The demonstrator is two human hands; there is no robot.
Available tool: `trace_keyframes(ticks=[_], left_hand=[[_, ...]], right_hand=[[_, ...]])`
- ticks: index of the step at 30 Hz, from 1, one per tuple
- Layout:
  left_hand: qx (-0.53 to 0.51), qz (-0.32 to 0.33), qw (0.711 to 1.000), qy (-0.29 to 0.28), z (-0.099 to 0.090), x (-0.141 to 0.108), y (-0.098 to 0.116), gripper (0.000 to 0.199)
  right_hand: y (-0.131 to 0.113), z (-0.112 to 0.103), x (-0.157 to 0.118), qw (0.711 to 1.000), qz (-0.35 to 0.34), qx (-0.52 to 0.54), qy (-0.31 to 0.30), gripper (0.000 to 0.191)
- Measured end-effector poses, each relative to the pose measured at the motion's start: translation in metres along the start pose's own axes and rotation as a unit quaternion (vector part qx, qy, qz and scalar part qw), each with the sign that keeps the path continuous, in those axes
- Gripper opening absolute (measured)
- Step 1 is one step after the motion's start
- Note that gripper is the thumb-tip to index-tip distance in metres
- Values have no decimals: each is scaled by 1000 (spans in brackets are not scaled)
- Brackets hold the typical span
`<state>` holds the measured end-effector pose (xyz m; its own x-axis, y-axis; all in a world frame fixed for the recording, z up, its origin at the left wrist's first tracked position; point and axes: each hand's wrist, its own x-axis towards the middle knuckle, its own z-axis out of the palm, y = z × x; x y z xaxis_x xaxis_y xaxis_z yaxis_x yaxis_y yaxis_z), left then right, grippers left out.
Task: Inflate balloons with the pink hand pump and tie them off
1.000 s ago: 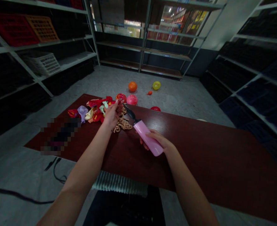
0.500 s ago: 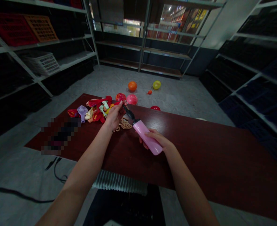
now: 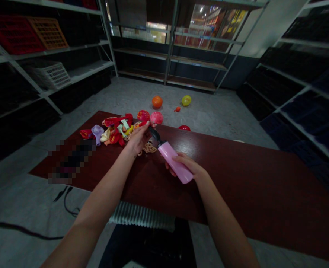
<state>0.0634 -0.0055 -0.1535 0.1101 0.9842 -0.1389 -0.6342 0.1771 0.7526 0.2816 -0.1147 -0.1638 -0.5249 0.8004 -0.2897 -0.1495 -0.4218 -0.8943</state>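
Note:
My right hand (image 3: 181, 165) is wrapped round the pink barrel of a balloon pump (image 3: 178, 167), held tilted above the table. Its black end (image 3: 155, 134) points up and left towards my left hand (image 3: 139, 138). The fingers of my left hand are pinched together beside that black tip. A red limp balloon (image 3: 144, 123) shows at those fingertips, partly hidden by them. Behind and left of this hand lies a pile of uninflated balloons (image 3: 115, 134) in red, yellow, mint and other colours. Tan rubbery loops (image 3: 149, 147) lie under the pump's black end.
The dark red-brown table (image 3: 237, 186) spreads out to the right. Beyond its far edge are inflated balloons, among them an orange one (image 3: 157, 102) and a yellow one (image 3: 186, 100). Shelving (image 3: 168, 56) stands around; a black cable (image 3: 25, 232) runs over the floor at left.
My left hand has shifted slightly right and down, and more red balloon shows at its fingertips. My right hand and the pump stay almost still.

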Motion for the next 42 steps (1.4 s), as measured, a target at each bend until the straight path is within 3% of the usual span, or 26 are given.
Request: trace_keyframes(ticks=[5, 13, 26, 30, 33, 38, 42], left_hand=[[11, 4, 1000, -8, 2, -1, -5, 22], [23, -13, 1000, -3, 8, -7, -2, 17], [33, -44, 997, -61, 10, -11, -4, 19], [-27, -70, 993, -92, 13, -14, 7, 33], [-80, -107, 988, -74, 19, -19, 13, 43], [-164, -178, 970, -30, 30, -26, 14, 38], [-185, -163, 969, 32, 34, -32, 11, 50]], right_hand=[[1, -1, 1, 1000, -3, 4, 2, 51], [-3, -1, -1, 1000, -9, 8, 7, 53], [-3, 0, -1, 1000, -13, 25, -3, 61], [-2, 1, 0, 1000, -4, 11, -17, 54], [-2, 4, 0, 1000, 8, -14, -27, 49], [-2, 9, -1, 997, 16, -70, 10, 49], [-3, 12, 2, 966, -21, -244, 86, 51]])
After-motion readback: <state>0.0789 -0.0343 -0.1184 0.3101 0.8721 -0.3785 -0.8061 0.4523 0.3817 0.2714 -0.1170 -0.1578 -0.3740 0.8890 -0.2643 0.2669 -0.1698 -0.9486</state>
